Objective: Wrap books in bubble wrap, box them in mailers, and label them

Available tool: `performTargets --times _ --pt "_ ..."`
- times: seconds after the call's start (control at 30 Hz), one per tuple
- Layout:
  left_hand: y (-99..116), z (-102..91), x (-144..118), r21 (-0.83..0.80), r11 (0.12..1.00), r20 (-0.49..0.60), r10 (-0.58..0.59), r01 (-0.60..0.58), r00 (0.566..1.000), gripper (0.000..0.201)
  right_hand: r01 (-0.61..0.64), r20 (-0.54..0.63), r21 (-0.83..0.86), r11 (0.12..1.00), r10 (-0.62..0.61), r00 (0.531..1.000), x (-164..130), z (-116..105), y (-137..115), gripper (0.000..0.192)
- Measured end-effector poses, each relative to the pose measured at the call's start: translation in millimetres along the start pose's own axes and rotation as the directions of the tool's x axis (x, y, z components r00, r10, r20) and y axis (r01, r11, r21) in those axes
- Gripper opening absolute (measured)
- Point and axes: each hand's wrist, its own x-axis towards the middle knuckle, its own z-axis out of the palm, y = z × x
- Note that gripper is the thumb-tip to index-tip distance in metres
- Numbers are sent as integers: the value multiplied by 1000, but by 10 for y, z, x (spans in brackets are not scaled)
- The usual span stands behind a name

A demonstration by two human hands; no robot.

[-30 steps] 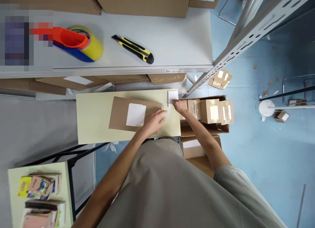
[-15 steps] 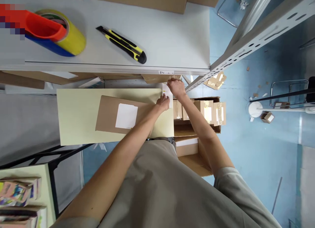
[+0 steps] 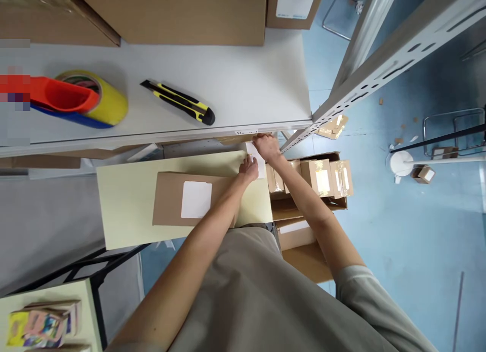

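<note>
A white paper sheet (image 3: 261,169), probably a label, lies at the right end of the pale yellow table (image 3: 125,190). My left hand (image 3: 248,169) is on its left side, fingertips bent together at the paper near a small yellow mark. Just beyond, my right hand (image 3: 268,147) is closed in a pinch at the sheet's far right edge; the fingertips are partly hidden. Under my left forearm sits a brown cardboard box (image 3: 167,197) with a blank-looking white label (image 3: 196,199) on top.
Above the table's far side runs a grey shelf (image 3: 243,88) holding a yellow-black utility knife (image 3: 178,101), a red-blue tape dispenser with yellow tape (image 3: 117,106) and large cartons (image 3: 182,12). A metal upright (image 3: 364,83) rises at right. An open carton of small boxes (image 3: 317,177) stands beside the table.
The view has tilted upward, so the shelf and table appear lower. Both hands stay at the white sheet, with only slight finger movement.
</note>
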Motion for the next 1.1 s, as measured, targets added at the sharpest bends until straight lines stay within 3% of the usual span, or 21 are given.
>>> performTargets --times 0.27,0.37,0.47,0.53,0.63,0.7,0.77,0.87,1.0,1.1 --pt "21 -45 35 -2 1000 20 3 -3 1000 88 -20 7 68 997 19 1000 19 2 20 45" --pt "25 -69 51 -29 1000 42 -11 12 999 91 -179 -53 126 976 187 981 -41 -23 119 45" --pt "22 -89 40 -72 997 57 -24 29 998 88 -387 -157 203 899 420 894 -232 -60 206 47" --pt "13 -109 13 -99 994 64 -46 52 997 84 -430 -214 236 872 478 852 -419 -81 221 46" --pt "-10 -167 -51 -147 987 19 -61 63 998 78 -413 -245 255 874 471 847 -715 -94 186 42" --pt "-22 -231 -101 -284 958 -72 -49 26 996 80 -404 -245 291 867 476 845 -889 -94 158 37" --pt "-24 -308 -158 -564 825 -140 -51 -38 989 84 -395 -255 357 847 495 831 -1035 -96 146 33" --pt "-6 -422 -289 -847 522 -127 -22 -97 992 77 -336 -276 508 794 519 809 -1216 -112 158 27" --pt "6 -540 -590 -915 376 -102 133 -145 986 47 -206 -310 718 665 571 760 -1452 -146 146 21" --pt "-36 -610 -867 -962 228 -88 250 -146 964 41 -143 -294 834 533 647 703 -1665 -160 73 22"
